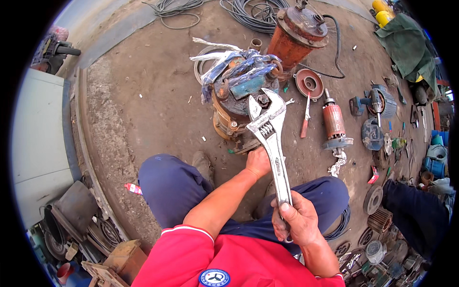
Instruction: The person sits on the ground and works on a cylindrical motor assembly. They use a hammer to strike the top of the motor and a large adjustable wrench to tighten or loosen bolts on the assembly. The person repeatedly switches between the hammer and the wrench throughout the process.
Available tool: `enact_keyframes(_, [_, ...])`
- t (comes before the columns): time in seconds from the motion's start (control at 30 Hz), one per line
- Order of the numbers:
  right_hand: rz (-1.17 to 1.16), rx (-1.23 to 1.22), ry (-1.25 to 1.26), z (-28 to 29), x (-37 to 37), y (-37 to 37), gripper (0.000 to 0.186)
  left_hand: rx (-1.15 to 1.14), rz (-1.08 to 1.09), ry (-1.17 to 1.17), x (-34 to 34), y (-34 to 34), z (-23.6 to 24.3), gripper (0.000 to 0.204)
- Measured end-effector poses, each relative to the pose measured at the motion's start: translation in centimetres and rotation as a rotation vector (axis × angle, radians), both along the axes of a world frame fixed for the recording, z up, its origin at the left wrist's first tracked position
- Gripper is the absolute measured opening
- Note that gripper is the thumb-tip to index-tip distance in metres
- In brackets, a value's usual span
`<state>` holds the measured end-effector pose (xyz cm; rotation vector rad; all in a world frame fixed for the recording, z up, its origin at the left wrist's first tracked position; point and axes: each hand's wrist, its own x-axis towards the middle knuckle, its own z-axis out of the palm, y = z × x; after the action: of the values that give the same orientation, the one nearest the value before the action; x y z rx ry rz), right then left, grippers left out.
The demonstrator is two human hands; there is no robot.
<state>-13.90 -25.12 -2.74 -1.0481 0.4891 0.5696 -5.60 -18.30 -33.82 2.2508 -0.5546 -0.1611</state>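
Observation:
My right hand grips the handle of a large silver adjustable wrench, held upright toward the camera across the front of a rusty pump unit. Blue and white frayed rope lies draped over the unit's top. My left hand is low at the unit's base, fingers curled at a metal part; what exactly they hold is hidden behind the hand and wrench. A smaller wrench end shows behind the large wrench's jaw.
An orange cylindrical pump, red flange, red-handled tool, motor rotor and power tool lie ahead and right. Coiled cable is behind. Scattered parts crowd the right edge; a pale cabinet stands left.

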Motion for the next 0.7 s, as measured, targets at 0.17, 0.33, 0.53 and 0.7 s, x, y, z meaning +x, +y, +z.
enact_keyframes(0.17, [0.020, 0.009, -0.014, 0.0, 0.0, 1.1, 0.026, -0.031, 0.023, -0.002, -0.4, 0.0, -4.3, 0.024])
enact_keyframes(0.33, [0.016, 0.001, -0.012, 0.3, 0.7, 0.2, 0.029, 0.048, -0.010, -0.098, 0.2, 0.0, -1.4, 0.026])
enact_keyframes(0.53, [-0.009, -0.016, -0.030, -0.2, -0.1, 0.4, 0.029, 0.078, 0.017, -0.184, 0.0, 0.3, 0.6, 0.029])
enact_keyframes(0.7, [0.039, -0.069, -0.026, 0.1, 0.7, -0.1, 0.030, 0.040, 0.013, -0.094, 0.4, 0.6, 1.5, 0.030])
